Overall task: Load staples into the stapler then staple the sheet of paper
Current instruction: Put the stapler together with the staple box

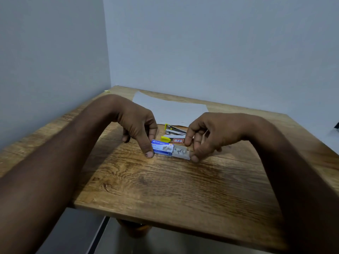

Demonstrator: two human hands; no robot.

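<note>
A blue staple box (162, 147) lies on the wooden table (165, 189), its white inner tray (181, 152) slid out to the right with loose staples showing. My left hand (139, 127) pinches the blue sleeve at its left end. My right hand (207, 136) grips the tray's right end between thumb and fingers. Just behind the box lies the yellow and silver stapler (174, 132), swung open, with a small red-marked label (178, 140) beside it. A white sheet of paper (170, 109) lies flat further back.
The table stands in a corner, with walls close on the left and behind. A small yellow scrap (107, 91) sits at the far left corner. A dark object (336, 125) shows at the right edge. The table's front edge drops to a grey floor.
</note>
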